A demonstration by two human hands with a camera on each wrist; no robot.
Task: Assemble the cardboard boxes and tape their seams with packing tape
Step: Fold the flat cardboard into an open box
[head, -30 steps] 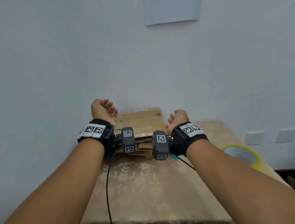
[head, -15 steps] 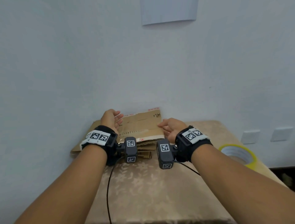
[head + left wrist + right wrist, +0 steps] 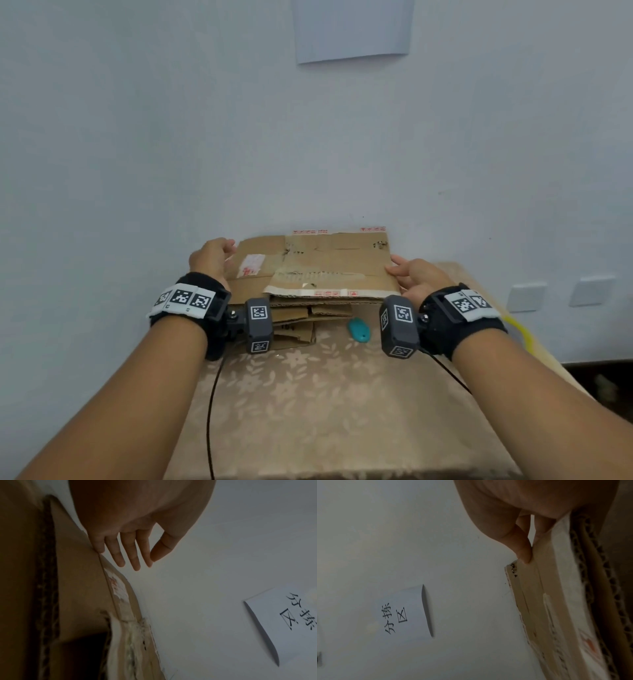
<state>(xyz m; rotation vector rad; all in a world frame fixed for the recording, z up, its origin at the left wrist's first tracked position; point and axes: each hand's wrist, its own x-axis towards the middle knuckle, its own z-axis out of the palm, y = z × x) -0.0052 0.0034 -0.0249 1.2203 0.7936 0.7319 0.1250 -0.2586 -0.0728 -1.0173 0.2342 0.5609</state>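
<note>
- Head view: your two hands sit at either end of a flattened cardboard box [image 3: 318, 265], the top one of a stack of flattened cartons [image 3: 294, 318] lying at the far edge of the tabletop [image 3: 325, 411], right against the wall [image 3: 171, 137].
- Your left hand [image 3: 210, 258] is at the box's left end. In the left wrist view its fingers [image 3: 118, 557] are straight and close together, the thumb set apart, and the little finger touches the cardboard edge — nothing is gripped.
- Your right hand [image 3: 412, 277] is at the box's right end. In the right wrist view the thumb [image 3: 520, 547] presses the top face near the far corner and pinches the board against the fingers behind it, which are mostly hidden.
- The top box carries a torn white label [image 3: 251, 265] near its left end and strips of old tape printed in red along its near and far edges.
- A small teal object [image 3: 359, 329] lies on the tabletop just in front of the stack, between your wrists; what it is I cannot tell.
- A roll of yellow packing tape [image 3: 520, 334] shows only as a sliver behind your right wrist, toward the tabletop's right edge.
- A white paper sheet [image 3: 352, 29] with handwritten characters hangs on the wall above the stack.
- A black cable [image 3: 209, 411] runs from your left wrist camera down across the floral tablecloth to the near edge.
</note>
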